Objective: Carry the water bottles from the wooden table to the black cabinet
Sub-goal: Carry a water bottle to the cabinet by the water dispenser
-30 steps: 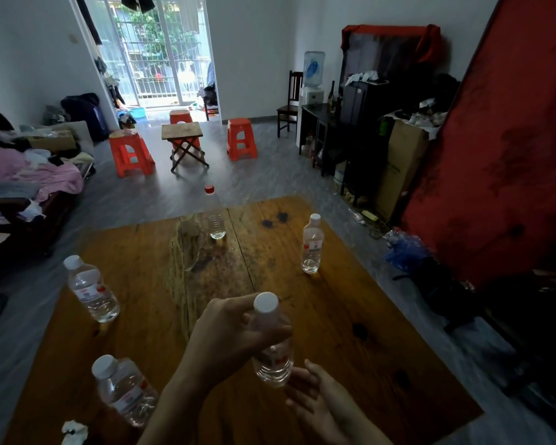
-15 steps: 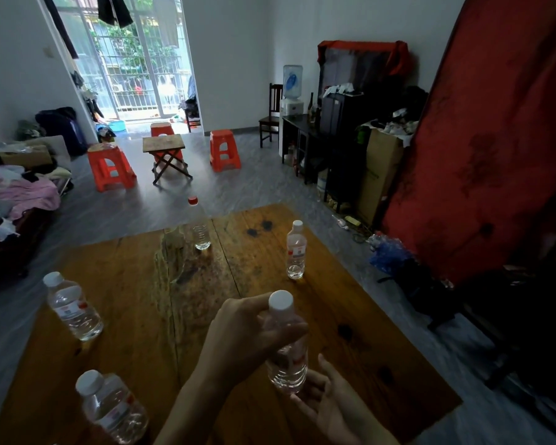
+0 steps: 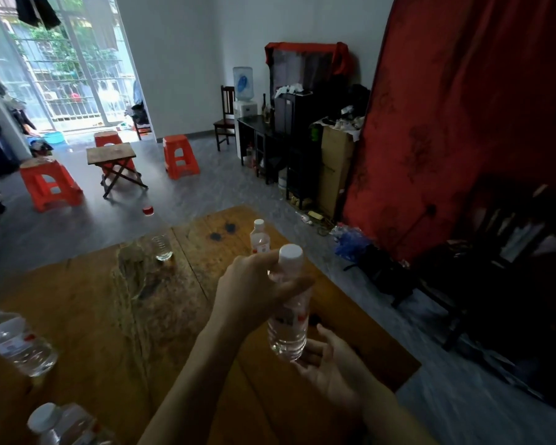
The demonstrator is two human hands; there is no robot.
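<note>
The left hand [image 3: 254, 290] grips a bottle [image 3: 288, 316] above the table [image 3: 93, 316]; the right hand [image 3: 331, 364], fingers relaxed, cups its base. Supporting the base should steady the carry to the cabinet [image 3: 289, 123].

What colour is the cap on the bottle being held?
White, seen in the head view: cap of the held bottle.

Single head-worn wide-angle view looked forward and down, close over the wooden table [image 3: 87, 316], facing the room toward the black cabinet [image 3: 270, 139].

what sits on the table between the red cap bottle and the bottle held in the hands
In the head view, one white-capped bottle stands there, behind the left hand.
</note>
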